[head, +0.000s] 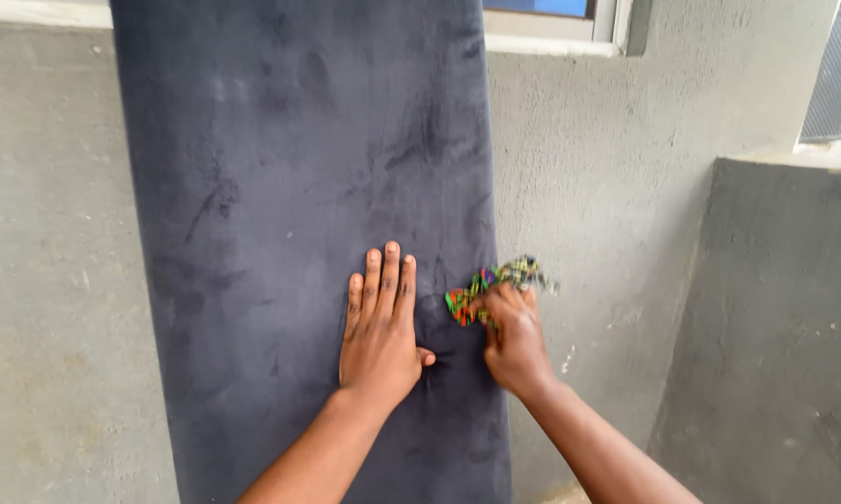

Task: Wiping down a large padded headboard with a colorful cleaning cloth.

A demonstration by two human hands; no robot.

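A tall dark grey velvet-like cushion panel (290, 187) leans upright against a concrete wall. My left hand (380, 327) lies flat on its lower middle, fingers together and pointing up. To its right, my right hand (514, 341) is closed on a small multicoloured patterned cloth (500, 280), pressed at the panel's right edge. The cloth sticks out above my fist and looks blurred.
Rough grey concrete wall (607, 168) stands behind the panel. A lower concrete wall (775, 317) juts out at the right. A white window frame (551, 37) runs along the top, and another window (840, 75) sits at the upper right.
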